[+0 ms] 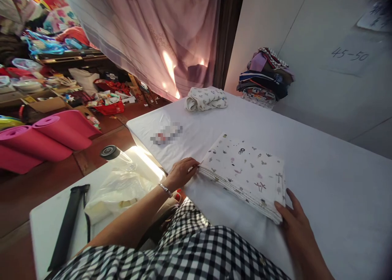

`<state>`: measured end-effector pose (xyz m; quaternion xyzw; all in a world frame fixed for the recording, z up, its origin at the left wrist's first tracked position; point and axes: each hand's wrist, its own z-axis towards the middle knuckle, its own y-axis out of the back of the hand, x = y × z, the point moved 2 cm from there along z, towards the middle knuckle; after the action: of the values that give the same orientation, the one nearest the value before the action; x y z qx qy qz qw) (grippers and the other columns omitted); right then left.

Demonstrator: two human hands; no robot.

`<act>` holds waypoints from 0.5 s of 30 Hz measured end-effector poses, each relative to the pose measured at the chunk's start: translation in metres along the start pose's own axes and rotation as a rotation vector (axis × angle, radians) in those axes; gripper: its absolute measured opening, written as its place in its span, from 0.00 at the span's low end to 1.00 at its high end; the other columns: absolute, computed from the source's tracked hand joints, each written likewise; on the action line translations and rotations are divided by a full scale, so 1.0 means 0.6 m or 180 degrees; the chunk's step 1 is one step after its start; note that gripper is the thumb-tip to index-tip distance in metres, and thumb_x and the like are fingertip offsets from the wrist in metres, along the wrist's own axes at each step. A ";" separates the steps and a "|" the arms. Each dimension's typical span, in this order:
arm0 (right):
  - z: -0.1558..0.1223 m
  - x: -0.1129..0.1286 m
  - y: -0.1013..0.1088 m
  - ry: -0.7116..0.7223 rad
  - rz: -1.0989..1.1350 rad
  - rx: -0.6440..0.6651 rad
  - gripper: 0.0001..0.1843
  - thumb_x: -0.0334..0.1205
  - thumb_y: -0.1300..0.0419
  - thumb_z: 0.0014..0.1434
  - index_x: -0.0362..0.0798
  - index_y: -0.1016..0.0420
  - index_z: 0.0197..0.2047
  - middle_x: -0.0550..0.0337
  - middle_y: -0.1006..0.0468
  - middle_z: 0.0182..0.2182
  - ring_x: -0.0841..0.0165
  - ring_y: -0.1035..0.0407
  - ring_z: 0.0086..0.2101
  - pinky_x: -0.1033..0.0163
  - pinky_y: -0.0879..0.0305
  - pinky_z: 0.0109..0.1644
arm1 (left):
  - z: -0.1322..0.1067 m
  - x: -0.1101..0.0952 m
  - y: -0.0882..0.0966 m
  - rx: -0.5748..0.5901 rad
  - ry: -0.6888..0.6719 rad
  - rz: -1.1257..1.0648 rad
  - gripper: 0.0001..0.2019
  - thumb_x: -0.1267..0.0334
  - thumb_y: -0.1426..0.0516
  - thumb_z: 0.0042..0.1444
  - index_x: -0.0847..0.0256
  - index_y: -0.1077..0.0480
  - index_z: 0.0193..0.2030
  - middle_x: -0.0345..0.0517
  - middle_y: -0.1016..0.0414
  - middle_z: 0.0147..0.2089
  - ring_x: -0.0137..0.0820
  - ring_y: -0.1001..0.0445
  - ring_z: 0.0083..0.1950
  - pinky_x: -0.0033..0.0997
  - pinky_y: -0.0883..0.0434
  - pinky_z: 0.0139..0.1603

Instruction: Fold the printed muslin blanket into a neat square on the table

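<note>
A folded white cloth (241, 165) printed with small plants and animals lies flat on the white-covered table in front of me, its layers stacked along the near edge. My left hand (183, 171) pinches its near left corner, thumb and fingertips together. At the near right corner, my right hand (295, 220) has its thumb on the top layer and a finger along the right side. Farther back rests a rolled or bundled white cloth (206, 99) with a grey print, out of reach of both hands.
Folded clothes (265, 77) are piled by the wall. A blurred-out item (167, 133) lies at the table's left. On a lower white table are a plastic bag (119, 194), a black-capped bottle (110, 152) and a black folded umbrella-like item (69, 227). Pink rolled mats (52, 135) stand beyond.
</note>
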<state>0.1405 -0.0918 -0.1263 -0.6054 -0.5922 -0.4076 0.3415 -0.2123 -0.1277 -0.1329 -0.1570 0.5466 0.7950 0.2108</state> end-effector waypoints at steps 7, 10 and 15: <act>0.011 -0.008 0.000 -0.0006 0.0080 0.0040 0.48 0.50 0.34 0.41 0.56 0.49 0.63 0.57 0.24 0.38 0.59 0.28 0.36 0.54 0.32 0.42 | 0.004 -0.016 0.003 -0.0145 -0.0041 -0.0275 0.11 0.61 0.49 0.57 0.57 0.31 0.45 0.45 0.30 0.46 0.28 0.29 0.43 0.29 0.31 0.43; 0.008 -0.005 0.000 -0.0015 0.0077 0.0034 0.48 0.49 0.33 0.41 0.55 0.50 0.63 0.56 0.24 0.39 0.59 0.28 0.36 0.53 0.33 0.44 | 0.016 -0.034 0.007 -0.0034 -0.0350 -0.0216 0.12 0.61 0.49 0.58 0.56 0.32 0.48 0.47 0.30 0.47 0.31 0.32 0.48 0.31 0.33 0.48; 0.005 -0.003 -0.001 -0.0014 0.0064 0.0072 0.49 0.49 0.34 0.41 0.56 0.51 0.63 0.56 0.24 0.42 0.58 0.28 0.38 0.52 0.34 0.46 | 0.024 -0.043 0.007 0.0432 -0.0538 -0.0013 0.13 0.61 0.49 0.58 0.55 0.31 0.48 0.48 0.31 0.47 0.32 0.33 0.48 0.34 0.33 0.48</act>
<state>0.1405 -0.0897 -0.1293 -0.6084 -0.5914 -0.3961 0.3511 -0.1925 -0.1198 -0.1118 -0.0758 0.5791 0.7662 0.2680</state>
